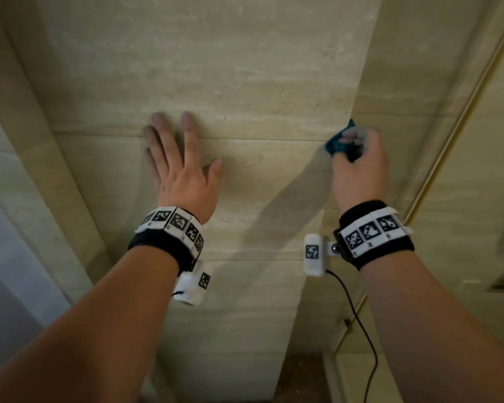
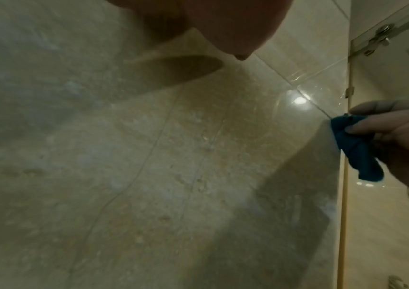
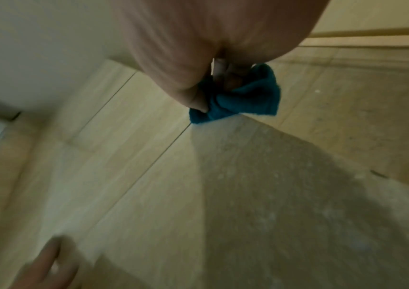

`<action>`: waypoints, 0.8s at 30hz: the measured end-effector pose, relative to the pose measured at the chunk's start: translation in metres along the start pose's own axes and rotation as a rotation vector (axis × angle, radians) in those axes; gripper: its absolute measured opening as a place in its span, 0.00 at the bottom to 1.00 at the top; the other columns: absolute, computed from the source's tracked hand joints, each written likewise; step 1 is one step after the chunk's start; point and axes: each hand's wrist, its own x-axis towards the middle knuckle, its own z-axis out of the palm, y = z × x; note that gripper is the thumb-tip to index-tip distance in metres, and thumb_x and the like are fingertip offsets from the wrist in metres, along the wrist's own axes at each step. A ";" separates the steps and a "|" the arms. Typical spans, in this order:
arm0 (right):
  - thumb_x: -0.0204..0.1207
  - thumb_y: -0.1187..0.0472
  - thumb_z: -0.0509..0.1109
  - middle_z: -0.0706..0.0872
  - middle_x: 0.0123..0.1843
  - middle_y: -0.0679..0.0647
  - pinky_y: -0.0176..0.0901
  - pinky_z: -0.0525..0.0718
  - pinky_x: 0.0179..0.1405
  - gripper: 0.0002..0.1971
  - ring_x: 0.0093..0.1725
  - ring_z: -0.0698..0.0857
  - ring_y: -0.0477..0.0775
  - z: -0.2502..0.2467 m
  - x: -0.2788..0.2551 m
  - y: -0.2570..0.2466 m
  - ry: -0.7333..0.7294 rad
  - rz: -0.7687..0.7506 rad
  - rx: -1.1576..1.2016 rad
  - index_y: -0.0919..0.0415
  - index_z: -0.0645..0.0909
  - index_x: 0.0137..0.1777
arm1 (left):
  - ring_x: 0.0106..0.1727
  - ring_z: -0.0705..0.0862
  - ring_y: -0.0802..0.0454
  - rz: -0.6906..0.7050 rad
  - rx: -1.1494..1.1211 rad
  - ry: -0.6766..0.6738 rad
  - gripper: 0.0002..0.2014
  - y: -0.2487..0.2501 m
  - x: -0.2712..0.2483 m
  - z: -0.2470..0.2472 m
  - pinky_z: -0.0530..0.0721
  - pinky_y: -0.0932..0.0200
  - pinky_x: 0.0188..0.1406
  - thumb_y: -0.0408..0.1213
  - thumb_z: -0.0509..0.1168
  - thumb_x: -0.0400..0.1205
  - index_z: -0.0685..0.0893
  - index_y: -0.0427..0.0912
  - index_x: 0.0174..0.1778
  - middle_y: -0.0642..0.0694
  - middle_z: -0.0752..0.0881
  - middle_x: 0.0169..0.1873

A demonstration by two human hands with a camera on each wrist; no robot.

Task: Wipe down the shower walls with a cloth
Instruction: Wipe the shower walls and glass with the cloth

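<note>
From the head view, the left hand lay flat with straight, spread fingers against the beige, veined stone-tile shower wall, holding nothing and seemingly serving as a brace. Well apart to its right, the right hand had its fingers curled round a small bunched teal cloth, which met the wall at the inside corner where the panel turned toward a second tiled face. A thin gold-coloured trim strip ran further right of that hand.

In the left wrist view, the thumb of the left hand showed at the top, pressed near the wall, while the right hand pinched the cloth against the corner edge, a folded tail hanging below the fingers. A metal glass-door bracket sat above that hand.

In the right wrist view, the cloth was gripped under the heel of the right hand, touching the tile beside a grout line; the fingertips of the left hand appeared below.

The step in hand looked like wiping the corner of the wall. The next move probably called for keeping pressure on the cloth and drawing it along the corner or across toward the braced hand, perhaps opening the wad for broader contact.
</note>
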 end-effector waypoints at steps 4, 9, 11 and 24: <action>0.76 0.70 0.70 0.85 0.61 0.49 0.55 0.85 0.66 0.17 0.63 0.84 0.53 0.013 -0.014 0.011 -0.011 -0.177 -0.103 0.55 0.82 0.63 | 0.89 0.32 0.28 0.017 0.063 0.045 0.41 -0.011 -0.006 0.022 0.37 0.26 0.87 0.60 0.51 0.91 0.36 0.49 0.92 0.29 0.33 0.89; 0.76 0.71 0.72 0.85 0.59 0.48 0.50 0.83 0.62 0.17 0.61 0.83 0.55 0.037 -0.053 0.024 -0.231 -0.338 -0.179 0.57 0.84 0.63 | 0.88 0.40 0.18 0.011 0.103 0.136 0.40 -0.021 -0.017 0.053 0.39 0.21 0.85 0.60 0.51 0.92 0.45 0.39 0.92 0.20 0.43 0.87; 0.75 0.72 0.73 0.87 0.60 0.53 0.47 0.79 0.61 0.18 0.60 0.81 0.55 0.055 -0.083 0.036 -0.363 -0.402 -0.230 0.58 0.85 0.63 | 0.87 0.43 0.15 0.021 0.127 0.177 0.40 -0.023 -0.016 0.058 0.41 0.20 0.85 0.57 0.55 0.91 0.50 0.36 0.92 0.17 0.46 0.86; 0.77 0.71 0.76 0.85 0.61 0.46 0.43 0.79 0.67 0.18 0.62 0.83 0.50 0.035 -0.127 0.107 -0.435 -0.250 -0.244 0.57 0.84 0.64 | 0.86 0.50 0.13 0.091 0.178 0.194 0.41 -0.040 -0.021 0.060 0.45 0.20 0.85 0.58 0.52 0.89 0.55 0.31 0.90 0.16 0.53 0.85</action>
